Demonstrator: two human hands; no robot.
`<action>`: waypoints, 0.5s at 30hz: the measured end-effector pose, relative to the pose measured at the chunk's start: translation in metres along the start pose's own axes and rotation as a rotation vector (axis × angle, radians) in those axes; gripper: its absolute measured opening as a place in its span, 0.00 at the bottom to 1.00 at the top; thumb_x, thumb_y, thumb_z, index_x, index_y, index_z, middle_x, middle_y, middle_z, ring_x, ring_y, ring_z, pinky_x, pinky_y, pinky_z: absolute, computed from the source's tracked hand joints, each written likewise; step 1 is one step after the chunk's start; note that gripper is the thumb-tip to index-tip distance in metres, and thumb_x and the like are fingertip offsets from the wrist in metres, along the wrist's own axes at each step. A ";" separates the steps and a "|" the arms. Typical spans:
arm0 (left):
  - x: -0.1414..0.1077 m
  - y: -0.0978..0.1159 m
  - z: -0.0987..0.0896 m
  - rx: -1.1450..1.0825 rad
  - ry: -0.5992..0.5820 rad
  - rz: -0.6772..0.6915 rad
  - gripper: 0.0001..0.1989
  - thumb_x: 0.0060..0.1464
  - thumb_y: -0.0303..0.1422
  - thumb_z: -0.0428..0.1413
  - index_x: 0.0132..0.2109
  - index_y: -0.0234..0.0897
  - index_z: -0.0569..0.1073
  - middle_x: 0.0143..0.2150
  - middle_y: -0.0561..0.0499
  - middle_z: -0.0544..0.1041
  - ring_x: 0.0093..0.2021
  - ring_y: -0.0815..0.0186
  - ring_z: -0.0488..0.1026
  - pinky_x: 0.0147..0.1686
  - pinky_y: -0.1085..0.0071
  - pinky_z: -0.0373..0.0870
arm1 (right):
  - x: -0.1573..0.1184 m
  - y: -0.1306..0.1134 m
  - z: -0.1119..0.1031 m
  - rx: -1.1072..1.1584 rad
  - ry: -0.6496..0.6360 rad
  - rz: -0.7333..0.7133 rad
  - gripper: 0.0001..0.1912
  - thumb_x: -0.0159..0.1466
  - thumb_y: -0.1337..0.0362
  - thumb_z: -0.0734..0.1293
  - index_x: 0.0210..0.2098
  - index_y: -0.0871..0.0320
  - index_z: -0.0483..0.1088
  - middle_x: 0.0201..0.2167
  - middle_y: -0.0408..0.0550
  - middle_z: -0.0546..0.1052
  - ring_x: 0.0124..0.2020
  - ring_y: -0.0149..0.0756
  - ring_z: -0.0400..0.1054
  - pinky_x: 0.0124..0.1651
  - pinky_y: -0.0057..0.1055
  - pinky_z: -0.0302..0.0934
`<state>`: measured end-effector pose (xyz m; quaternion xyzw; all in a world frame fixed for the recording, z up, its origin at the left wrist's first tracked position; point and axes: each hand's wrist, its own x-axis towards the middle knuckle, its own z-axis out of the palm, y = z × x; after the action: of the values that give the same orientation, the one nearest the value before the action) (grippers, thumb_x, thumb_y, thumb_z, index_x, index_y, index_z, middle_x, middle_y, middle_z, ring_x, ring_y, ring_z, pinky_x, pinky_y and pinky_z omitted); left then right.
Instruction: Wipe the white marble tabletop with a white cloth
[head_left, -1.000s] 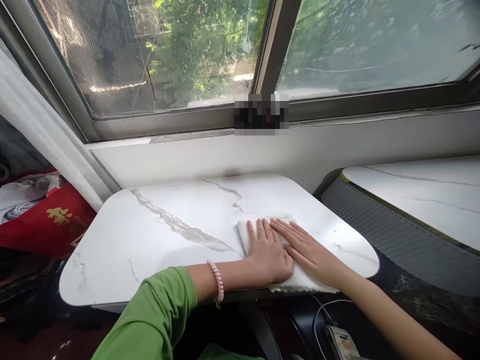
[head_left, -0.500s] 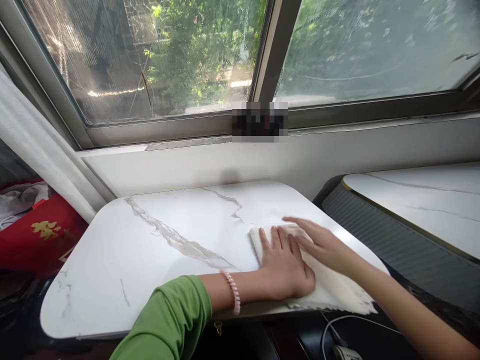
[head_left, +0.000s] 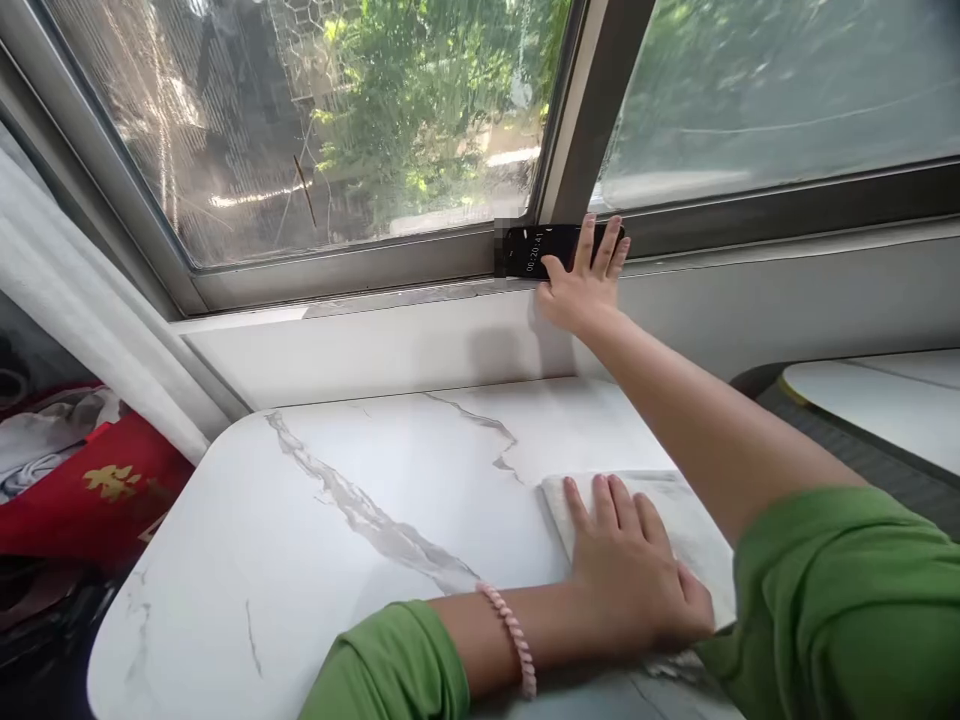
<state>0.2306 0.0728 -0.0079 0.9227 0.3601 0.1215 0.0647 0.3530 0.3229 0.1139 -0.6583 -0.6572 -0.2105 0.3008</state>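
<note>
Beneath the flat, unclenched left hand (head_left: 634, 575) lies a folded white cloth (head_left: 694, 525), on the white, grey-veined surface (head_left: 420, 470); farther forward, the open right hand (head_left: 589, 290) spreads its fingers over a black rectangular phone (head_left: 529, 252) by the grey window frame (head_left: 360, 268).

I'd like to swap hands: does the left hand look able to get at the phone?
Probably yes. The left hand lies on the cloth, and nothing seems to block its way to the left end of the phone, though the right hand covers part of the rest.
</note>
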 end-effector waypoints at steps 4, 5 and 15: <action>0.003 -0.002 -0.002 -0.030 -0.017 0.001 0.32 0.62 0.38 0.37 0.65 0.16 0.52 0.68 0.27 0.51 0.69 0.43 0.45 0.63 0.40 0.44 | -0.016 -0.001 -0.005 0.034 0.002 0.031 0.27 0.65 0.59 0.53 0.64 0.52 0.55 0.72 0.42 0.30 0.69 0.59 0.19 0.62 0.69 0.27; 0.003 -0.002 -0.003 -0.036 -0.029 0.002 0.32 0.62 0.37 0.37 0.65 0.15 0.52 0.68 0.26 0.51 0.69 0.42 0.45 0.63 0.40 0.44 | -0.022 -0.002 -0.008 0.038 0.003 0.038 0.27 0.66 0.59 0.53 0.64 0.51 0.54 0.72 0.41 0.31 0.69 0.58 0.19 0.63 0.67 0.29; 0.006 -0.001 -0.008 -0.023 -0.124 -0.018 0.32 0.62 0.38 0.33 0.66 0.16 0.50 0.69 0.29 0.49 0.69 0.43 0.41 0.64 0.40 0.39 | -0.085 0.022 -0.029 0.061 -0.055 0.047 0.24 0.67 0.59 0.53 0.60 0.57 0.61 0.72 0.51 0.34 0.69 0.60 0.25 0.66 0.58 0.35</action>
<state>0.2322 0.0774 0.0011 0.9244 0.3622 0.0676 0.0988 0.3742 0.2410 0.0754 -0.6696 -0.6557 -0.1648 0.3073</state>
